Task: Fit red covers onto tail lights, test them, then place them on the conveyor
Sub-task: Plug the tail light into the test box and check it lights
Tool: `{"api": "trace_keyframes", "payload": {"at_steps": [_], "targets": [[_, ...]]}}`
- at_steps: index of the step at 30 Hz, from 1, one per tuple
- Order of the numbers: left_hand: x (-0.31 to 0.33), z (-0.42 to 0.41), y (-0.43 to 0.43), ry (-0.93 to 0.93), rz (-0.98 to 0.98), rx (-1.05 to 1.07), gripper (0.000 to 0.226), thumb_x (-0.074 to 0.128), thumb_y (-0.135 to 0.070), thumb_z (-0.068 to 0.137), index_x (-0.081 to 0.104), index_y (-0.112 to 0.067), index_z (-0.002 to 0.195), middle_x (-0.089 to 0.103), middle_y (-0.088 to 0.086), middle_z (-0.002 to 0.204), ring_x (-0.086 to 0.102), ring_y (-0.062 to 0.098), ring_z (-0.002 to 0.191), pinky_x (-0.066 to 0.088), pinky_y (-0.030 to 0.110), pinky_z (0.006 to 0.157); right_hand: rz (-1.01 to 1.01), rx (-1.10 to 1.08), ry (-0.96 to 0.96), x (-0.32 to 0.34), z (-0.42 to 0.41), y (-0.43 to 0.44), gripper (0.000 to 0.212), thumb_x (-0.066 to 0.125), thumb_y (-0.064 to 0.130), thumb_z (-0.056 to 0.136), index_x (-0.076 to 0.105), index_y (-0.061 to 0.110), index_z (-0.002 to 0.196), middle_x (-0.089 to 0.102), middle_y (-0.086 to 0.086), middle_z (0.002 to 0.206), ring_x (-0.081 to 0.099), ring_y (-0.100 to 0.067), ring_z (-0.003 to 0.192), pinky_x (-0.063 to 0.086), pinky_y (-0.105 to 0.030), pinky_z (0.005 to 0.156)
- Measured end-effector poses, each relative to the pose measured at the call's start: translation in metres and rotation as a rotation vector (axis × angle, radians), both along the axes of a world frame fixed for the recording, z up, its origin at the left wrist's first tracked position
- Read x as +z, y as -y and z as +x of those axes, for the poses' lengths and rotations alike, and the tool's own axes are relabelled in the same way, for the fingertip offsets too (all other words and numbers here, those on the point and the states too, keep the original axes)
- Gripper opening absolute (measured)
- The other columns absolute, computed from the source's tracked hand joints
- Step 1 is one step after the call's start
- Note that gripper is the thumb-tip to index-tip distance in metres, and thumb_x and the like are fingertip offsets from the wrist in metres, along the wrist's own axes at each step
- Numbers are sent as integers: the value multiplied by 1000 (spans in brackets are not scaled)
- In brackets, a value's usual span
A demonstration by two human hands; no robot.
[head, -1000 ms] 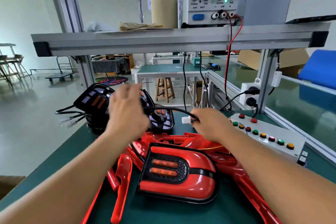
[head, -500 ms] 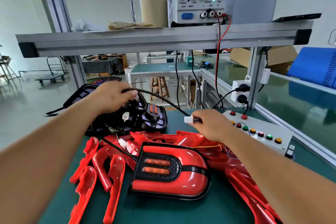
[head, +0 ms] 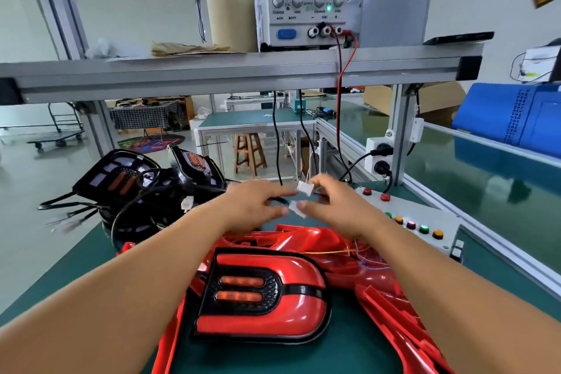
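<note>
Swung left hand (head: 258,206) over from the bare black lights (head: 121,179) to meet right hand (head: 334,206). Head view: pinching two white connectors (head: 303,187) between both sets of fingertips, close, seemingly unmated. Shows tail light (head: 243,288) already wearing red cover (head: 273,322), face up on bench (head: 349,352) just before the hands, long axis left-right, rounded end rightward. Judged mid-test, with conveyor (head: 485,179) placement left to do.

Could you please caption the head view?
Left hand and right hand hold white connectors close together behind a red-covered tail light.
</note>
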State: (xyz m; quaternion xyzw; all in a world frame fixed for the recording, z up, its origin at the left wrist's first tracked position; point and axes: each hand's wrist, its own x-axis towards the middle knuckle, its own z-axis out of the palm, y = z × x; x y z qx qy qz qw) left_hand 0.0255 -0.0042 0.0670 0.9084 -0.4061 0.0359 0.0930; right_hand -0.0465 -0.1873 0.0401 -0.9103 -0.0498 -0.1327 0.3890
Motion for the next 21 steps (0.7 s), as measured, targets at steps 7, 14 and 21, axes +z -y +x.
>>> {"api": "trace_keyframes", "payload": {"at_steps": [7, 14, 21], "targets": [[-15, 2, -28, -463, -451, -77, 26, 56, -34, 96, 59, -51, 116, 65, -14, 106, 59, 2, 100, 39, 15, 92, -38, -5, 11, -5, -12, 6, 36, 38, 36, 102, 53, 4, 94, 60, -19, 96, 55, -29, 89, 44, -37, 80], [-22, 1, -26, -228, -576, 49, 16, 64, -47, 83, 63, -60, 92, 63, -30, 85, 61, 2, 103, 39, 34, 105, -154, 66, 186, -8, -15, 0, 21, 48, 29, 100, 55, 18, 83, 50, 9, 72, 45, 0, 65, 35, -19, 62], [-20, -5, -27, -241, -552, 16, 18, 67, -37, 85, 69, -48, 99, 63, -34, 76, 57, -14, 85, 41, 22, 90, -292, 44, 303, -13, -10, -2, 14, 53, 28, 98, 56, 22, 86, 43, 13, 75, 44, 0, 67, 31, -15, 60]]}}
